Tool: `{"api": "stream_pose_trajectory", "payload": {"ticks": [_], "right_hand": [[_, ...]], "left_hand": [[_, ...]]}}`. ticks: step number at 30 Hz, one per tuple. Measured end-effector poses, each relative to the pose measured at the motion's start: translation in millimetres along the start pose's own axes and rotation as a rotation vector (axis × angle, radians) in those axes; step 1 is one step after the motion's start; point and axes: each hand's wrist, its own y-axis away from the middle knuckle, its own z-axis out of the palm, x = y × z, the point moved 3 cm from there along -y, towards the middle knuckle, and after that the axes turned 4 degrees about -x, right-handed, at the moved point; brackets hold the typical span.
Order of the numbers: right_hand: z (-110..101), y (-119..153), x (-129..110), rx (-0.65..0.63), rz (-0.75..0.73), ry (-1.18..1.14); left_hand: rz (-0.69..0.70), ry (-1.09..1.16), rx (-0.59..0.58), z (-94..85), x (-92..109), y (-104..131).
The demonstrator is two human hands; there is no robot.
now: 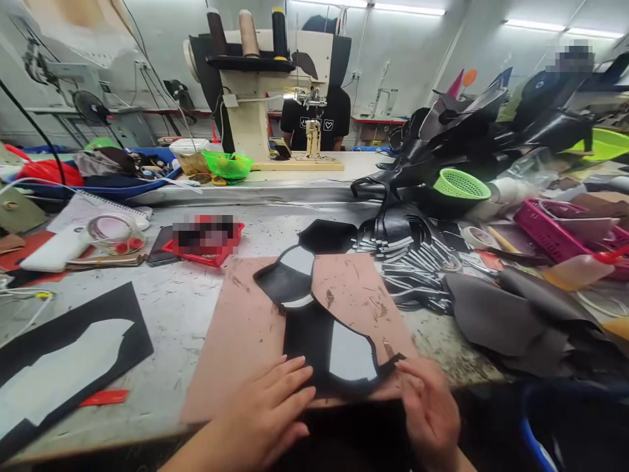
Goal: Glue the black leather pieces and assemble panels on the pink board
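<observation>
Resting palm-down with fingers extended, the person's left hand (275, 410) lies at the left edge of a black panel (305, 341). Set apart from it, at 4 o'clock on the panel, the right hand (427, 403) seems to pinch the panel's narrow tip between thumb and finger. The panel, with 1 pale patch (351, 354), lies on a pink board (211, 373) at the table's near edge. I judge the step to be handling its edge; a next move would call for a steady left hand and a fine right grip.

At 11 o'clock is another black piece (282, 282) with pale areas; at 9, a dark sheet (136, 321) under a white shape (69, 367). A red tray (202, 257) sits at 10, black strips (417, 255) at 1 and brownish sheets (506, 321) at 3. Farther off, at 12, stands a sewing machine (258, 118) bearing 3 thread spools (248, 33).
</observation>
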Motion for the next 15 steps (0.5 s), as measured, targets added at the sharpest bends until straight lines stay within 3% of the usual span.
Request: {"api": "stream_pose_trajectory", "payload": {"ticks": [4,8,15], "right_hand": [[-5.0,1.2,-15.5,-0.283,-0.246,0.077],[-5.4,4.1,-17.8,-0.497,-0.236,0.15],[-7.2,-8.3,-13.9,-0.473,-0.2,0.203]], "left_hand": [[0.08,-0.205,0.046,17.2,10.2,-6.4],[0.168,-0.396,0.16,25.3,12.0,-20.1],[0.326,-0.457,0.233,39.4,7.9,-52.7]]}}
